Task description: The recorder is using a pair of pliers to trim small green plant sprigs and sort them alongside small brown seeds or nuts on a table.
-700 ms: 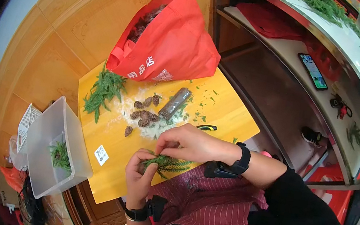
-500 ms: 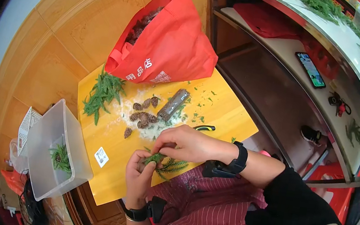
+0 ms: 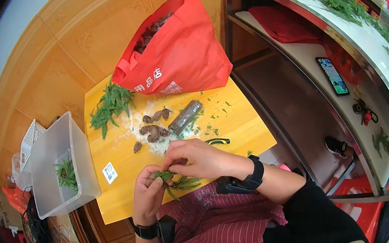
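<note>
Centrally, a yellow wooden table [image 3: 117, 198] spreads across the frame, a red tote bag [image 3: 191, 55] on its top edge and a translucent plastic bin [image 3: 48, 160] at lower left. Below centre, 2 hands meet: the right hand [image 3: 196, 157] hovers above, its fingertips bunched, though whether they grip anything I cannot tell; the left hand [image 3: 148, 192], nearer, pinches the left end of 1 conifer sprig [image 3: 185, 184], whose long axis runs rightward from that grip.

Probably a shop's craft corner: yellow worktable [image 3: 247, 124], evergreen sprigs [image 3: 186, 183], shelved counter [image 3: 349, 29]
</note>
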`<state>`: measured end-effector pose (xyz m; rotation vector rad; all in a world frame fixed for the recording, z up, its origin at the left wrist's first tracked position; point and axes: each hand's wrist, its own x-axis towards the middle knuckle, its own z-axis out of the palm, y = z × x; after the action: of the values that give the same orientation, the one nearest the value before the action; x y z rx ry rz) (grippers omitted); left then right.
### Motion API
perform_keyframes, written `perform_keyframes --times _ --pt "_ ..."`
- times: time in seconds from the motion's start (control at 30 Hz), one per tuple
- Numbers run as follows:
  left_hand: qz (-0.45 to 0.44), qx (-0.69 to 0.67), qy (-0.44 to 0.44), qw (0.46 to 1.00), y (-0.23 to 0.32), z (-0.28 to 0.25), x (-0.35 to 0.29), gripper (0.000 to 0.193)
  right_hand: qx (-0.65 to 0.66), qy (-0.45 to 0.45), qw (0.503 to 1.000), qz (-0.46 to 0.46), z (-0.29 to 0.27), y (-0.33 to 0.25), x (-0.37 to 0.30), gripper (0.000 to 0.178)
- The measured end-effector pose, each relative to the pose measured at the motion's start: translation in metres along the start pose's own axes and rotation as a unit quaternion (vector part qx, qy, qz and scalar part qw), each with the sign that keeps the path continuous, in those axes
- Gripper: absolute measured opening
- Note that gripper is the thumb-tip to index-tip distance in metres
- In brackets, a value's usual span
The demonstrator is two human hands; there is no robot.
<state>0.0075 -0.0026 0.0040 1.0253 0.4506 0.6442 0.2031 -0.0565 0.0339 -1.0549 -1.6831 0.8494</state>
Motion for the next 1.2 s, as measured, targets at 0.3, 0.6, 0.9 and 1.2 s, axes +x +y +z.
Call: perform_keyframes --times 0.3,0.6,0.9,1.2 --pt "0.006 0.009 0.005 1.000 -0.002 -0.005 -0.002 0.029 0.013 -0.001 1.000 0.007 0.001 -0.005 -0.001 0.011" --pt "0.018 0.103 0.048 0.993 0.001 0.005 0.001 0.015 0.060 0.009 0.993 0.101 0.000 -0.011 -0.002 0.022" --pt "0.043 0.095 0.082 0.991 0.015 0.000 -0.003 0.014 -0.346 0.043 0.930 0.117 -0.055 0.017 -0.001 0.017" --pt "0.102 0.092 0.083 0.987 0.028 0.000 -0.011 0.012 -0.424 -0.076 0.895 0.119 -0.018 0.034 -0.033 0.053"
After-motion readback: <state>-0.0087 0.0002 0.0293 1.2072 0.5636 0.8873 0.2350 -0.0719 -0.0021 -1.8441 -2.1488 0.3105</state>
